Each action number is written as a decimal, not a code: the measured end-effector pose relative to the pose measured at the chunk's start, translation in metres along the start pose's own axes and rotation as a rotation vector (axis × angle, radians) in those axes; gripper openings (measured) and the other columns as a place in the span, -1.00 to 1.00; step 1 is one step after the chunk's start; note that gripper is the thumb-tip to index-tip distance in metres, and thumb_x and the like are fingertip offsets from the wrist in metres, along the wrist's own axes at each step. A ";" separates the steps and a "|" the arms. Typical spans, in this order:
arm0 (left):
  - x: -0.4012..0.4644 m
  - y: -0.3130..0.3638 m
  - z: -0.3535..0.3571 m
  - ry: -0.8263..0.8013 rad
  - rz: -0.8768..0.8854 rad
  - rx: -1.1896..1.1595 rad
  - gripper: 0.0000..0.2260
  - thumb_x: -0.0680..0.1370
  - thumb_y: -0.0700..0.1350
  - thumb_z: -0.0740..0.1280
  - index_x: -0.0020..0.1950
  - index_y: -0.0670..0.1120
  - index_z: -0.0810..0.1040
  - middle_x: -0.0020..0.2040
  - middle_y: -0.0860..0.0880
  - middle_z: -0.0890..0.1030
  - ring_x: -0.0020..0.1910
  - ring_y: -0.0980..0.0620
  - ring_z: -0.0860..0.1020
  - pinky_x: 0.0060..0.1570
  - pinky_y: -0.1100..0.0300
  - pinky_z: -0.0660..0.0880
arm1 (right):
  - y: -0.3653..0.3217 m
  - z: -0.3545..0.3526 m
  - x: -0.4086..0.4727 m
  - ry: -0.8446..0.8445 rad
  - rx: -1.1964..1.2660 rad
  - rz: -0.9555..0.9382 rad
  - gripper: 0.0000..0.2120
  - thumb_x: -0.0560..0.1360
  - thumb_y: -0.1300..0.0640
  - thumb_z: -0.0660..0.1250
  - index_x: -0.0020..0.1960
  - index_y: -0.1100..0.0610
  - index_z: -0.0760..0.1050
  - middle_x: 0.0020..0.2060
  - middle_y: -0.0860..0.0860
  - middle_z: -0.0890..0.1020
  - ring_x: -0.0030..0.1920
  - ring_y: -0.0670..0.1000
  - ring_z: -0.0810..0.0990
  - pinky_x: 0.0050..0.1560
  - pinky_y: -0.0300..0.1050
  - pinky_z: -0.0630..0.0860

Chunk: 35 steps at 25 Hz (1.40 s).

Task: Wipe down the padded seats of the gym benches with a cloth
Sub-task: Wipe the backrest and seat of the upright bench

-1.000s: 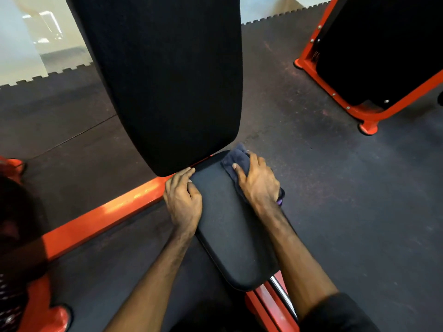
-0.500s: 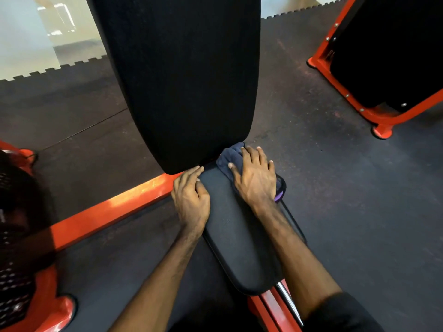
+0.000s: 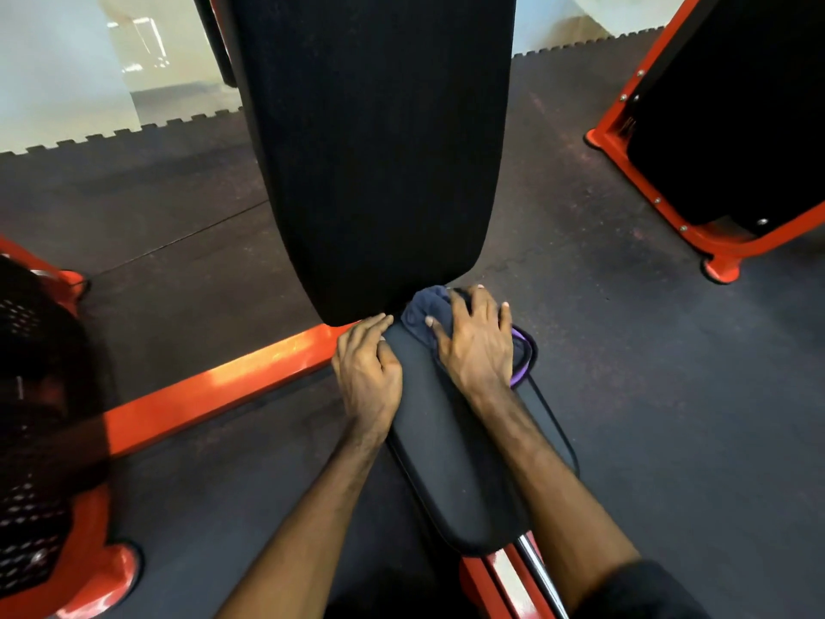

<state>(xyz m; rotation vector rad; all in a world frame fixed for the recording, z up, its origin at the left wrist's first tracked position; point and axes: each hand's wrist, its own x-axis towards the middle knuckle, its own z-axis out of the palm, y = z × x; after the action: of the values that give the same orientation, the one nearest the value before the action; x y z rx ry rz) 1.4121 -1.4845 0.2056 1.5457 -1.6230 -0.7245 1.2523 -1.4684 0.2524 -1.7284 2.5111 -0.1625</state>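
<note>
A black padded bench seat (image 3: 451, 457) runs from bottom centre toward a tall black backrest pad (image 3: 379, 149). A dark blue cloth (image 3: 422, 312) with a purple edge lies bunched at the seat's far end, right under the backrest's lower edge. My right hand (image 3: 475, 344) presses flat on the cloth with fingers spread. My left hand (image 3: 368, 368) rests on the seat's left edge, its fingers loosely curved and their tips close to the backrest. Most of the cloth is hidden under my right hand.
The bench's orange steel frame (image 3: 214, 390) stretches left across the dark rubber floor. Another black-padded machine on an orange frame (image 3: 696, 234) stands at the right. A dark perforated part on an orange foot (image 3: 31, 462) fills the left edge. A pale floor lies beyond the mats.
My right hand has pushed the cloth a little farther up the seat toward the backrest. My left hand keeps its place on the seat's edge. The view has shifted slightly.
</note>
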 end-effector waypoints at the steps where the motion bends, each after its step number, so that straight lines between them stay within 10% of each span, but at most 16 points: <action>1: 0.000 0.000 -0.001 0.003 0.003 -0.003 -0.59 0.53 -0.19 0.21 0.28 -0.05 0.71 0.30 0.06 0.69 0.29 -0.03 0.55 0.33 -0.10 0.48 | 0.000 -0.001 -0.013 0.019 0.014 -0.039 -0.44 0.66 -0.25 0.19 0.53 0.03 0.42 0.47 0.12 0.43 0.53 0.20 0.37 0.59 0.35 0.20; 5: 0.001 0.000 -0.001 -0.009 -0.001 -0.025 -0.58 0.54 -0.14 0.17 0.28 -0.05 0.71 0.30 0.07 0.69 0.29 -0.03 0.55 0.32 -0.13 0.48 | 0.014 -0.005 -0.078 0.031 0.056 -0.274 -0.46 0.64 -0.21 0.25 0.52 0.05 0.46 0.47 0.07 0.47 0.58 0.18 0.33 0.58 0.31 0.23; 12: 0.000 0.000 -0.002 -0.017 0.034 -0.004 -0.58 0.54 -0.18 0.17 0.28 -0.07 0.71 0.30 0.04 0.69 0.28 -0.05 0.55 0.32 -0.13 0.50 | 0.008 -0.002 0.003 0.006 0.010 -0.067 -0.47 0.64 -0.27 0.18 0.44 0.05 0.49 0.38 0.07 0.53 0.46 0.18 0.45 0.46 0.29 0.36; 20: 0.000 -0.001 -0.002 -0.001 0.019 -0.018 -0.59 0.55 -0.22 0.19 0.27 -0.03 0.72 0.29 0.07 0.69 0.28 -0.04 0.55 0.34 -0.09 0.49 | 0.092 -0.023 -0.133 -0.005 0.239 0.017 -0.45 0.69 -0.17 0.29 0.59 0.05 0.39 0.61 -0.01 0.39 0.65 0.07 0.25 0.63 0.05 0.26; 35: 0.001 -0.002 -0.001 -0.002 0.041 -0.019 -0.59 0.55 -0.21 0.19 0.28 -0.05 0.72 0.29 0.05 0.69 0.28 -0.05 0.55 0.35 -0.08 0.49 | 0.084 -0.025 -0.185 -0.054 0.016 -0.751 -0.42 0.67 -0.19 0.33 0.60 0.04 0.41 0.64 -0.03 0.33 0.69 0.05 0.18 0.59 0.32 0.26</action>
<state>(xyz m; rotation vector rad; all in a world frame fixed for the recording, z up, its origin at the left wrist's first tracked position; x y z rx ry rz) 1.4145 -1.4854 0.2044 1.4944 -1.6403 -0.7170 1.2369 -1.2645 0.2681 -2.5263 1.6926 -0.1739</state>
